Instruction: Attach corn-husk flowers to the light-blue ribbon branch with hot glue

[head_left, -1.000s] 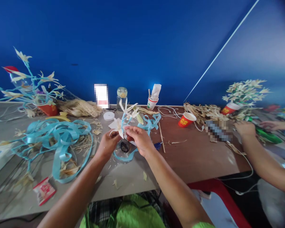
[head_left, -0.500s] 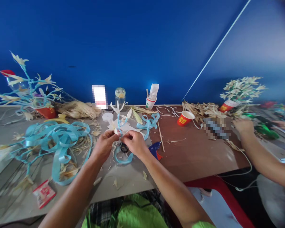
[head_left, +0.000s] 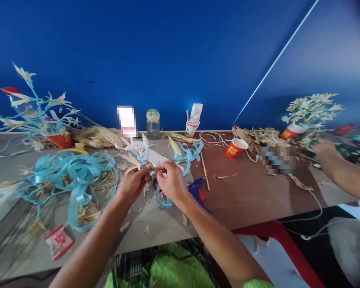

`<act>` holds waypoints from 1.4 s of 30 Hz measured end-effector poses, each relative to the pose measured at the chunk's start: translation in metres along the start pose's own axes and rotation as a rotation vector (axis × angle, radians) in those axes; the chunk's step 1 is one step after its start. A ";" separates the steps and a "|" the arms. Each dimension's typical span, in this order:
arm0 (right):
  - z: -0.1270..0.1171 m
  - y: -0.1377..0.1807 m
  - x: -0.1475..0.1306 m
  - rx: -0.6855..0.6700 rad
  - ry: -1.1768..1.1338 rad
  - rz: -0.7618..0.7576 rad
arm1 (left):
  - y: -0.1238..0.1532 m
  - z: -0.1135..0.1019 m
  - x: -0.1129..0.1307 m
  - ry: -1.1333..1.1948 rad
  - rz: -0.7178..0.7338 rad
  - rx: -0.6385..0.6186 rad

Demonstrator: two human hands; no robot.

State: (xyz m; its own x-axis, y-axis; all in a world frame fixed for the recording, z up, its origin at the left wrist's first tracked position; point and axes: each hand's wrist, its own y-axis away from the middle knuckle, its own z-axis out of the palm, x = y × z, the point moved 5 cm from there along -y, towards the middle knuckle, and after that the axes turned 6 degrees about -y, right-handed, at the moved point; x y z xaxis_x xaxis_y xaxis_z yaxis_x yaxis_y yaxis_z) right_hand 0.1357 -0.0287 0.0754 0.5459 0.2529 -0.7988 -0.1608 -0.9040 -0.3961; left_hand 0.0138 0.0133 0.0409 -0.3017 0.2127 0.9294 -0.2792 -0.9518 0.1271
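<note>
My left hand [head_left: 134,179] is closed around the blue-wrapped stem of a flower branch [head_left: 143,154], whose pale husk-like petals lean up and left above my fingers. Close beside it, my right hand [head_left: 171,180] is closed, thumb and fingertips pinched together at the stem's lower end. A loop of blue ribbon [head_left: 164,203] hangs down below that hand and seems to run up into the pinch; the fingers partly hide this spot. A small dark round object lies partly hidden between my hands. A blue glue gun [head_left: 198,191] lies just right of my right hand.
A heap of blue ribbon [head_left: 78,172] spreads on the left, by a finished-looking branch in a red cup [head_left: 60,140]. Behind stand a glass jar [head_left: 153,125] and a white cup [head_left: 192,129]. A red cup [head_left: 236,148] stands right. A co-worker's arm [head_left: 342,170] reaches in.
The flower branch has tipped from upright towards the left, and my left hand has turned with it. My right hand stays close. The co-worker's hand has moved further right.
</note>
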 end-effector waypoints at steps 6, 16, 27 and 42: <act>0.000 0.000 -0.001 -0.020 -0.048 0.088 | 0.002 0.002 0.000 0.117 -0.023 0.010; -0.004 -0.002 -0.001 -0.128 -0.146 0.246 | 0.002 0.005 0.001 0.135 0.009 -0.080; -0.002 -0.002 0.009 -0.155 -0.205 0.308 | 0.006 0.008 0.001 0.111 -0.052 -0.120; 0.004 0.001 0.023 -0.142 -0.227 0.383 | 0.007 0.011 0.002 -0.036 0.041 0.016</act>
State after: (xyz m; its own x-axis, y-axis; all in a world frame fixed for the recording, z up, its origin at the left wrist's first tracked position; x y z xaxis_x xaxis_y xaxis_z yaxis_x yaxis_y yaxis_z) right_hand 0.1444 -0.0225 0.0551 0.2731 -0.0540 -0.9605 -0.1934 -0.9811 0.0002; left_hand 0.0207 0.0046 0.0478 -0.2797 0.1656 0.9457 -0.2528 -0.9630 0.0938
